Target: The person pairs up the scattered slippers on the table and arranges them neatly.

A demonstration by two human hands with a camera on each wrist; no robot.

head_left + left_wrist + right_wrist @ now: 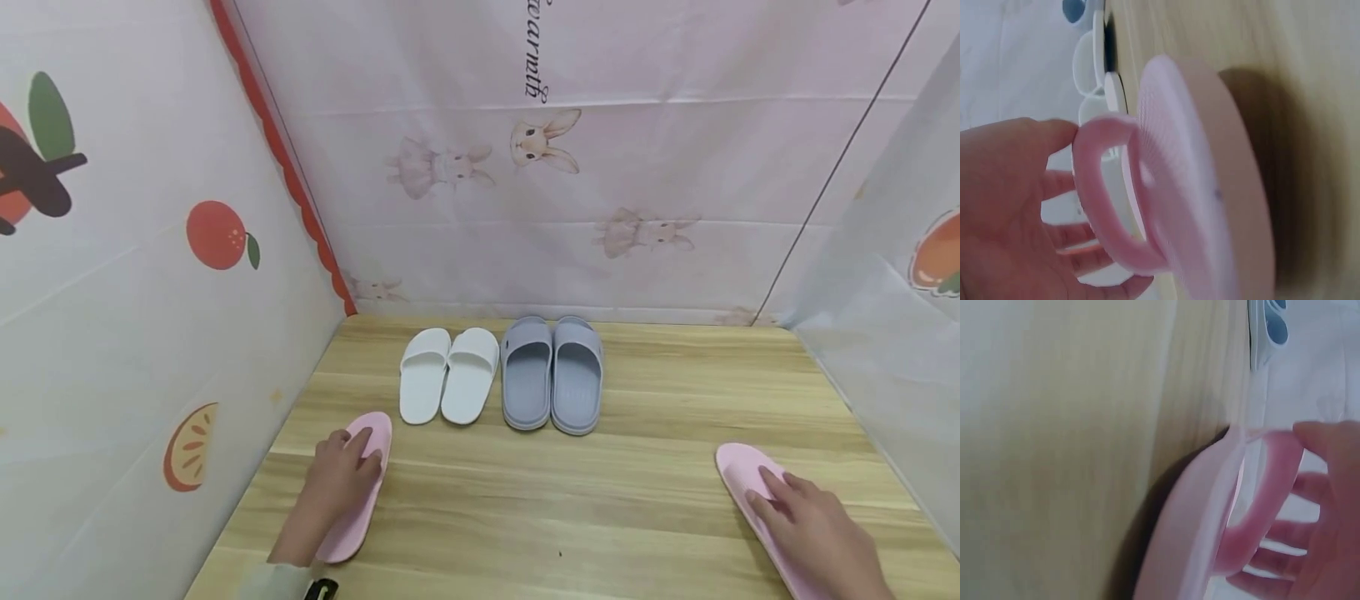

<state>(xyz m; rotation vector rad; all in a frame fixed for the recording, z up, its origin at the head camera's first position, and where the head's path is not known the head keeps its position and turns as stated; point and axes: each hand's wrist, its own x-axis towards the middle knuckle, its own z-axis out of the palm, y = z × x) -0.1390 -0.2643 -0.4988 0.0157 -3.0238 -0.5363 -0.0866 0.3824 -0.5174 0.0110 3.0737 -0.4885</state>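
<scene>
On the left side of the wooden floor my left hand (339, 477) holds a pink slipper (381, 437) by its strap. Thumb and fingertips reach around the strap (1094, 181) in the left wrist view, and a dark shadow lies beside the sole. Far to the right, my right hand (819, 525) grips the matching pink slipper (741, 463), its toe pointing away and leaning left. The right wrist view has the thumb on one end of that strap (1266, 500), with the fingers behind it.
A pair of white slippers (423, 392) stands near the back wall, beside a pair of grey slippers (527, 392). Wood-patterned floor (600, 508) lies between my hands. Printed sheets form the left wall (112, 350), the back wall (450, 75) and the right wall (885, 325).
</scene>
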